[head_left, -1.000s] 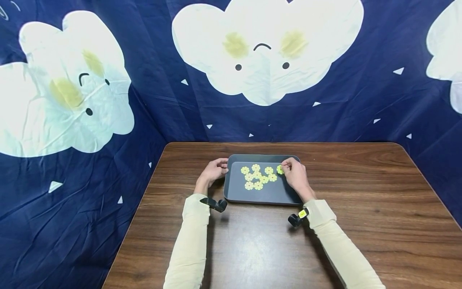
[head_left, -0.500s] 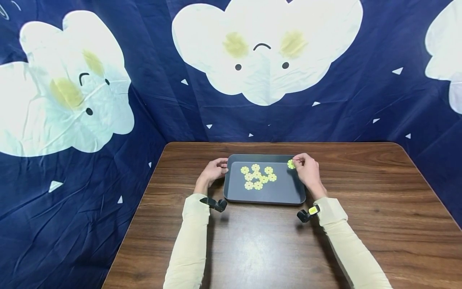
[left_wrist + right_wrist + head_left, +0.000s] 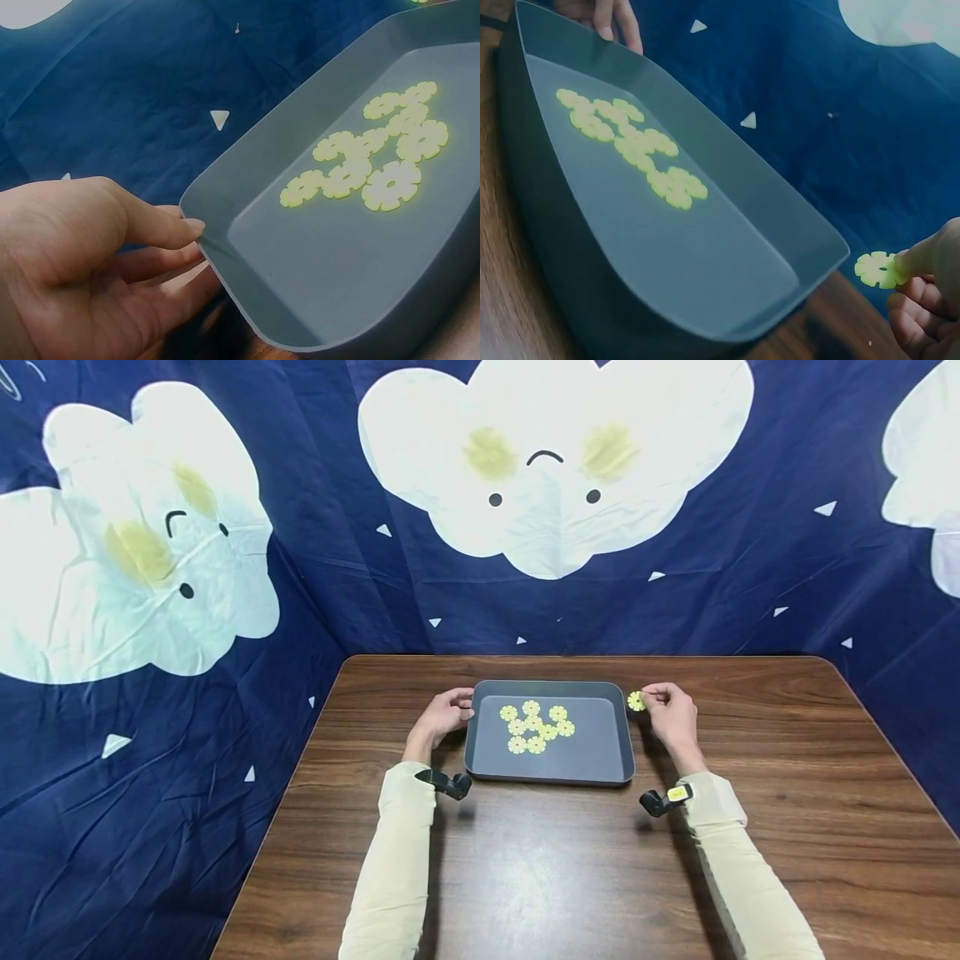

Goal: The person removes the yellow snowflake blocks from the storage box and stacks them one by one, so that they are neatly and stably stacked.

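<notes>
A dark grey rectangular tray (image 3: 592, 760) lies on the table, with several flat yellow flower-shaped notched discs (image 3: 390, 185) grouped on its floor, some touching. My left hand (image 3: 444, 713) holds the tray's left side; in the left wrist view the thumb (image 3: 191, 227) is at the rim and the other fingers lie along the outer wall. Just beyond the tray's right rim, my right hand (image 3: 673, 718) pinches one loose yellow notched disc (image 3: 877, 270) between thumb and fingers, above the table. Part of that disc is hidden by the fingertips.
The brown wooden table (image 3: 525, 877) extends around the tray on every side. A dark blue cloth (image 3: 480, 602) printed with white clouds hangs behind the table and to the left. Each wrist wears a small black camera.
My right hand has carried its yellow notched disc rightward from above the tray, over the right rim, to outside it. The left hand, the tray and the other discs have stayed put.
</notes>
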A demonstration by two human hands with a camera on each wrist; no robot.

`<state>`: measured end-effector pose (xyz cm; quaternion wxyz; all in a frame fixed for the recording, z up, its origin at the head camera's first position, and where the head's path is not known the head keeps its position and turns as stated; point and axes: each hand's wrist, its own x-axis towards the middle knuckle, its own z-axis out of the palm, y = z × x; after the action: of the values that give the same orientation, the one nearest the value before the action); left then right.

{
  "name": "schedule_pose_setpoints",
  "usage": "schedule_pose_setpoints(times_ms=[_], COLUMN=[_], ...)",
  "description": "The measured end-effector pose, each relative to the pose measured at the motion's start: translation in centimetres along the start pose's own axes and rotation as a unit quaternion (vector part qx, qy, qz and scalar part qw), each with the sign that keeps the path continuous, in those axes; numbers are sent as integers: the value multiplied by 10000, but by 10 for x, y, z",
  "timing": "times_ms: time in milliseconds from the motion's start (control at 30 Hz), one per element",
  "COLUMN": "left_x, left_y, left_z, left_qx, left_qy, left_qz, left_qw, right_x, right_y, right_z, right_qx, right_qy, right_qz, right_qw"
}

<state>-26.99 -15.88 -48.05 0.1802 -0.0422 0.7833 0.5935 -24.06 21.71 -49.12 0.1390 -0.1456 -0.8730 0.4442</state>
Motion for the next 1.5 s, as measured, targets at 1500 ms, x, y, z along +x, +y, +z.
schedule_pose_setpoints(times_ms=[1500], left_x=[0], left_y=[-1], left_z=[2], left_qx=[-122], left_qy=[34], left_qz=[66], left_qw=[9999], right_x=[-4], right_y=[19], right_z=[-9], right_qx=[-438], right_qy=[-54], right_qz=[-176], right_qw=[9989])
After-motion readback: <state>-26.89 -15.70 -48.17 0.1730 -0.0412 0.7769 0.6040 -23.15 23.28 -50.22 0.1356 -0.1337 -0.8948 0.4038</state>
